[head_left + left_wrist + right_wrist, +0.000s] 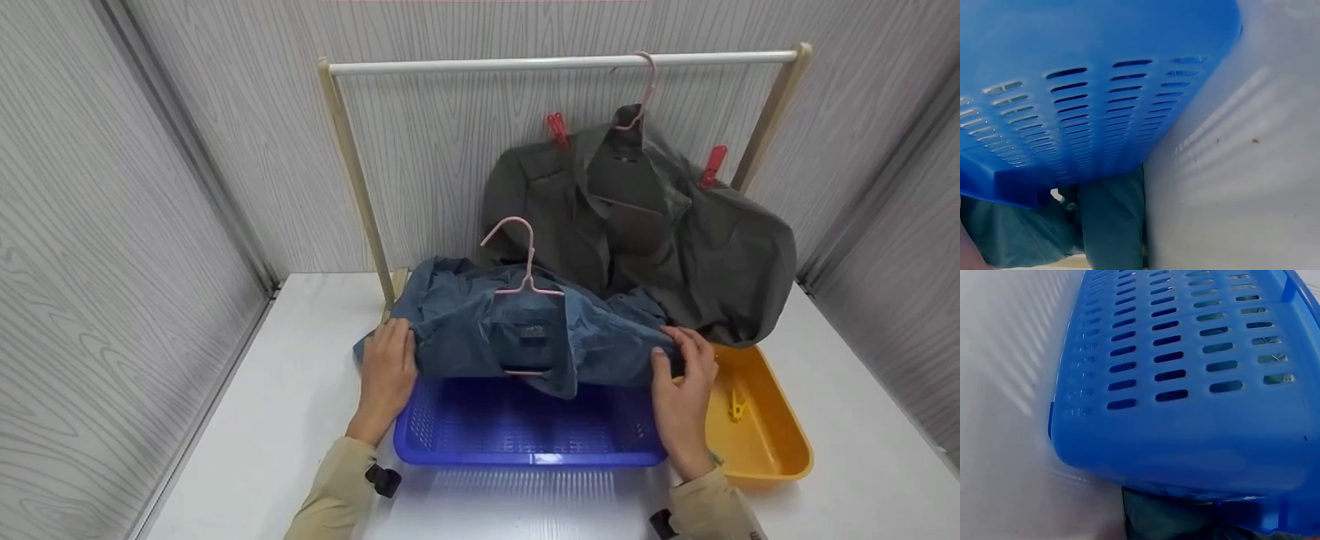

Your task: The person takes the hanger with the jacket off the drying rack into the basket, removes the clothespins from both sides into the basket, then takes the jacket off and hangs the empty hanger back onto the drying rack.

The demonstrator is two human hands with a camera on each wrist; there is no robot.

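A blue-grey shirt (457, 337) lies over the back part of a blue plastic basket (525, 459). A pink hanger (529, 259) is inside the shirt, its hook standing up out of the collar and its lower bar showing in the neck opening. My left hand (388, 367) grips the shirt's left end, fingers over the cloth. At the other end my right hand (686, 386) pinches the shirt between thumb and fingers. Hanging cloth (1112, 225) shows beyond the basket wall in the left wrist view, and a dark fold of it (1162, 517) in the right wrist view.
Behind, a rack with a white rod (487, 64) and wooden legs carries a dark grey shirt (675, 232) on a pink hanger, with red clothespins (714, 166) at its shoulders. An orange tray (795, 457) holding a yellow clothespin (737, 406) stands right of the basket.
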